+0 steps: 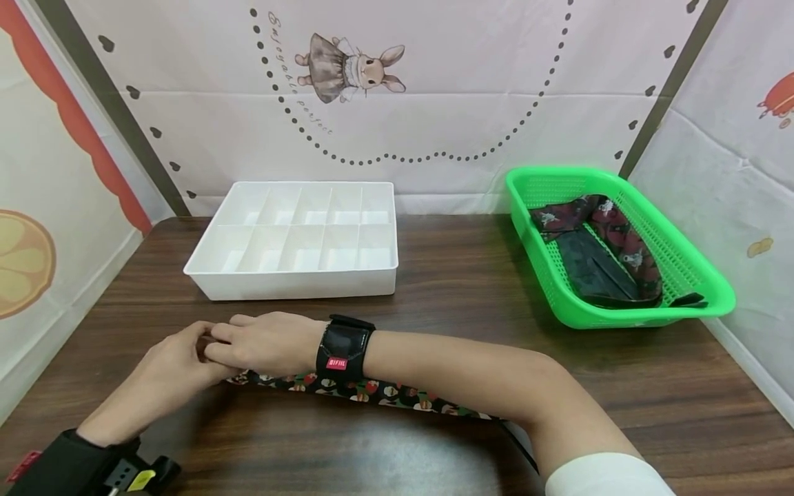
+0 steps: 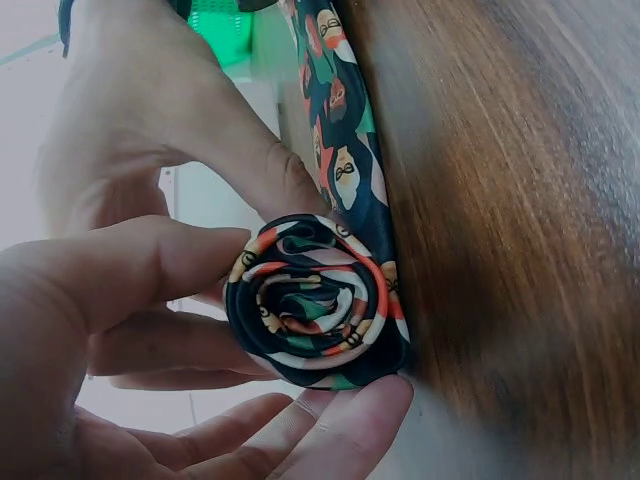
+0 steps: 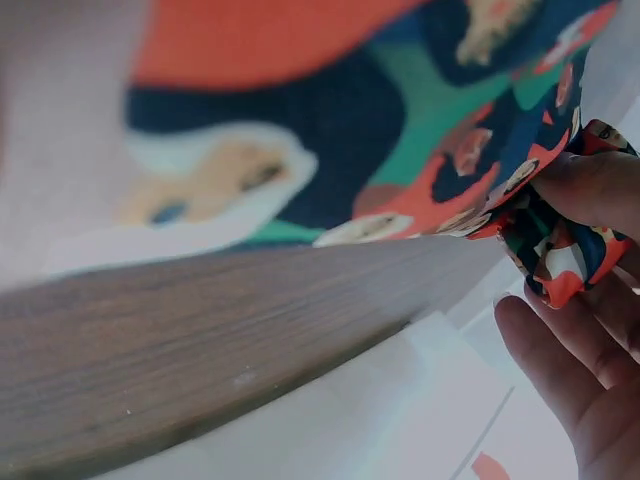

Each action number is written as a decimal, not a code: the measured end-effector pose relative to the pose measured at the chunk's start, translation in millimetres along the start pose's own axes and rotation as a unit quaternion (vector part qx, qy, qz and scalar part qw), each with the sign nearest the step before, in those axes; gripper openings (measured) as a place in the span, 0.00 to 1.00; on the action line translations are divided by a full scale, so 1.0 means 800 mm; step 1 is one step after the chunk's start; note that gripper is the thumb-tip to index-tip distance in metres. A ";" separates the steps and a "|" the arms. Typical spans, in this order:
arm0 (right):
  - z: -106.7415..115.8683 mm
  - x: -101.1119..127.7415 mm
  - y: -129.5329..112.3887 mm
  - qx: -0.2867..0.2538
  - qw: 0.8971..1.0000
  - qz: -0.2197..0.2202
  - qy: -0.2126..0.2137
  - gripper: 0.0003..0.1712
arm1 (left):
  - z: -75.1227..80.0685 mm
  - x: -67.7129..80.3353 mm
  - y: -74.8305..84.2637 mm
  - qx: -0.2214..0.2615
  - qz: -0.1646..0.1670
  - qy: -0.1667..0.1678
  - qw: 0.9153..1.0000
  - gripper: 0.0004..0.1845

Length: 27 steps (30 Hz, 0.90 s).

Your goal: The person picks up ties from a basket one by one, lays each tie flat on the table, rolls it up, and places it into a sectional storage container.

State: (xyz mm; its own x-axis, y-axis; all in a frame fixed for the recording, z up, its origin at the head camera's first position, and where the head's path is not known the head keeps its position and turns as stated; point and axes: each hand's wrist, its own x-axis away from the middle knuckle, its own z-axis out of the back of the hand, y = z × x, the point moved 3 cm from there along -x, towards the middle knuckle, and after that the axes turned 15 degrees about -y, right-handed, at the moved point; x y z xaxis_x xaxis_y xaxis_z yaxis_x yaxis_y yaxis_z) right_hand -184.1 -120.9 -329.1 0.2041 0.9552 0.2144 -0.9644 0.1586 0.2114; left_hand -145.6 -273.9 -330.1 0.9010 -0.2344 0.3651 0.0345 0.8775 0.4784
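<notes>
A dark cloth strip (image 1: 384,393) printed with colourful faces lies along the table under the right forearm. Its left end is wound into a tight spiral roll (image 2: 310,300), seen end-on in the left wrist view. My left hand (image 1: 180,365) holds this roll between thumb and fingers. Meeting it from the other side, my right hand (image 1: 267,341) grips the strip at the roll, its thumb along the top and its fingers behind. From above, both hands cover the roll. The right wrist view shows the flat part of the strip running to the roll.
A white divided tray (image 1: 304,284) stands just beyond the hands. At the back right is a green basket (image 1: 695,289) holding folded dark cloth pieces (image 1: 626,248). A thin black cord (image 1: 520,444) lies by the strip's right end. Printed cloth walls enclose the table.
</notes>
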 end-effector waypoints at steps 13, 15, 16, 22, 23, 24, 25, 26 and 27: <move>0.003 0.006 0.001 -0.012 0.995 0.030 -0.095 0.28 | -0.012 -0.006 0.005 0.013 -0.001 0.013 1.000 0.41; 0.002 0.007 0.001 -0.001 0.996 0.021 -0.083 0.26 | -0.012 -0.006 0.007 0.007 0.000 0.016 1.000 0.40; 0.002 0.007 0.001 0.005 0.997 0.016 -0.074 0.25 | -0.012 -0.006 0.008 0.006 0.000 0.017 1.000 0.39; -0.003 0.011 0.004 0.008 0.999 -0.002 -0.039 0.18 | -0.011 -0.009 0.014 0.010 0.010 0.015 1.000 0.37; -0.003 0.012 0.004 0.004 0.999 0.000 -0.041 0.18 | -0.011 -0.010 0.014 0.013 0.011 0.012 1.000 0.38; -0.003 0.012 0.005 0.002 0.999 0.004 -0.043 0.18 | -0.012 -0.011 0.015 0.016 0.013 0.008 1.000 0.39; -0.002 0.013 0.005 -0.002 0.999 0.009 -0.047 0.20 | -0.012 -0.011 0.016 0.015 0.011 0.007 1.000 0.40; -0.002 0.014 0.006 -0.007 0.999 0.015 -0.051 0.21 | -0.012 -0.012 0.016 0.014 0.008 0.009 1.000 0.41; -0.002 0.014 0.006 -0.012 0.998 0.019 -0.057 0.22 | -0.012 -0.012 0.016 0.012 0.004 0.011 1.000 0.42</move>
State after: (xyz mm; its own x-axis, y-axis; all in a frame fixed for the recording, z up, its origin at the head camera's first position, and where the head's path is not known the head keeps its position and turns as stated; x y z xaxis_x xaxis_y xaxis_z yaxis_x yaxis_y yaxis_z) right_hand -186.7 -108.8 -327.5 0.1837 0.9263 0.3290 -0.9754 0.1302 0.1781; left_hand -149.7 -256.1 -335.4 0.9102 -0.2176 0.3523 0.0160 0.8686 0.4952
